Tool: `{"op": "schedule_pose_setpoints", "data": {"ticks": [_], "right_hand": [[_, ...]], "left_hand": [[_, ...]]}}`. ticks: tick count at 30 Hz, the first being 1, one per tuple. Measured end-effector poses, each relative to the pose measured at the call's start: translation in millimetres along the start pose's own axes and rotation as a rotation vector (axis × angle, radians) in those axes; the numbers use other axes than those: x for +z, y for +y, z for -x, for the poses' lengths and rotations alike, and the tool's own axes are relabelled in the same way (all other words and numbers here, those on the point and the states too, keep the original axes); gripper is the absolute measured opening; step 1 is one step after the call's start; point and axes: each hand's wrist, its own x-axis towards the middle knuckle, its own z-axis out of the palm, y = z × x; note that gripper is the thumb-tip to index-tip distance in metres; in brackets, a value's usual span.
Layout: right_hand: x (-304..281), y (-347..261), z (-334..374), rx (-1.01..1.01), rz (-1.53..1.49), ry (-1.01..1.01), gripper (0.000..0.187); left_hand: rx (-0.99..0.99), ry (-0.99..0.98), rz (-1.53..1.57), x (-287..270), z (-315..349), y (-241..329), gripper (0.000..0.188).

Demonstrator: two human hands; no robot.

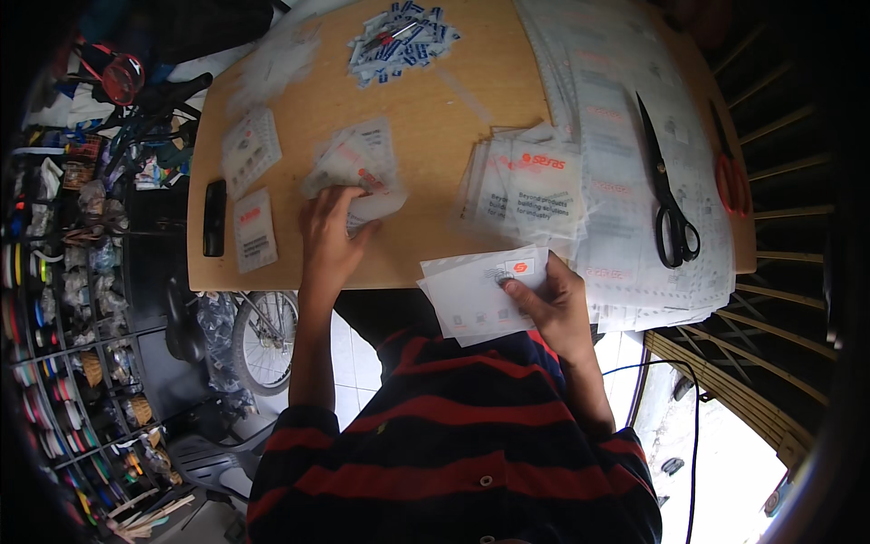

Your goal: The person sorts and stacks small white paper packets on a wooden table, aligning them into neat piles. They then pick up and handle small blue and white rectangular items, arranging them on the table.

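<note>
My right hand (557, 304), closed with the thumb on top, holds a few translucent printed sheets (471, 304) with a small red emblem just off the table's front edge. My left hand (337, 222) is pinching a curled translucent sheet (379, 207) at the near side of a loose pile of printed sheets (358, 150). To the right lies another fanned pile of translucent sheets (535, 195) with red and dark print. Two smaller sets, an upper one (250, 150) and a lower one (255, 231), rest at the table's left side.
Black-handled scissors (666, 190) lie on large uncut printed sheets (616, 118) at the right; red-handled scissors (729, 177) are beyond. A black phone (215, 218) sits on the wooden table's (435, 163) left edge. Small blue-and-white strips (399, 54) are heaped at the back.
</note>
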Motion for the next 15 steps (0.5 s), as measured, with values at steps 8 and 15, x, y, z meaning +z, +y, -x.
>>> {"op": "schedule_pose_setpoints", "data": {"ticks": [8, 15], "right_hand": [[-0.4, -1.1, -0.1, 0.009, -0.001, 0.012, 0.022], [-5.1, 2.5, -0.9, 0.006, 0.008, 0.009, 0.023]], "left_hand": [[-0.036, -0.047, 0.087, -2.5, -1.7, 10.5, 0.055], [-0.042, -0.296, 0.033, -33.1, -13.1, -8.3, 0.091]]}}
